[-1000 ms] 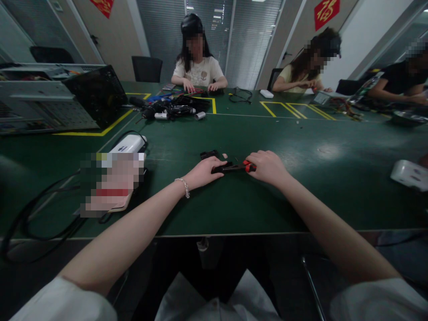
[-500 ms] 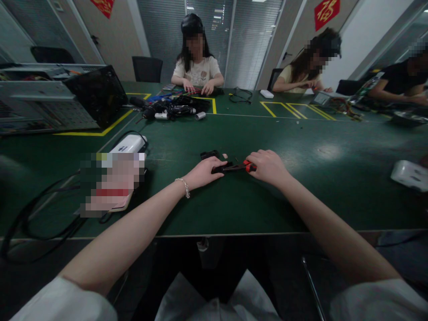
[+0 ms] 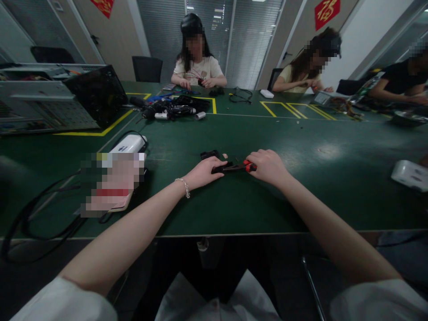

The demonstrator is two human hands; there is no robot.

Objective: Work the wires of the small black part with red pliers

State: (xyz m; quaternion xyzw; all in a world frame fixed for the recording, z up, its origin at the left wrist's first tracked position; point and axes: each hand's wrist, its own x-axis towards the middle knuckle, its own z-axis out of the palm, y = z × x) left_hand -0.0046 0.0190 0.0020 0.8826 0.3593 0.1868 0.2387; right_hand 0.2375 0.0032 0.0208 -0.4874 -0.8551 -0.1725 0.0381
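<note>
Two hands meet at one red-handled tool (image 3: 246, 166) on the green tabletop (image 3: 234, 209).
The left hand (image 3: 203, 171) pins one small black part (image 3: 221, 169) at the tool's tip. The right hand (image 3: 267, 167) is closed round its handle. A second black piece (image 3: 209, 154) lies just beyond the tool. Far left of it stands one open computer case (image 3: 40, 104), contents unclear. Three people sit beyond.

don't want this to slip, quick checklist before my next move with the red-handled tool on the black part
1. Left hand holding the black part down on the table: ok.
2. Right hand closed on the red-handled tool: ok.
3. Tool tip seated on the part: cannot tell, too small and dark.
4. Left fingers away from the tool tip: not ok, it points at them, close.
5. Small black piece apart, behind the hands: ok.
</note>
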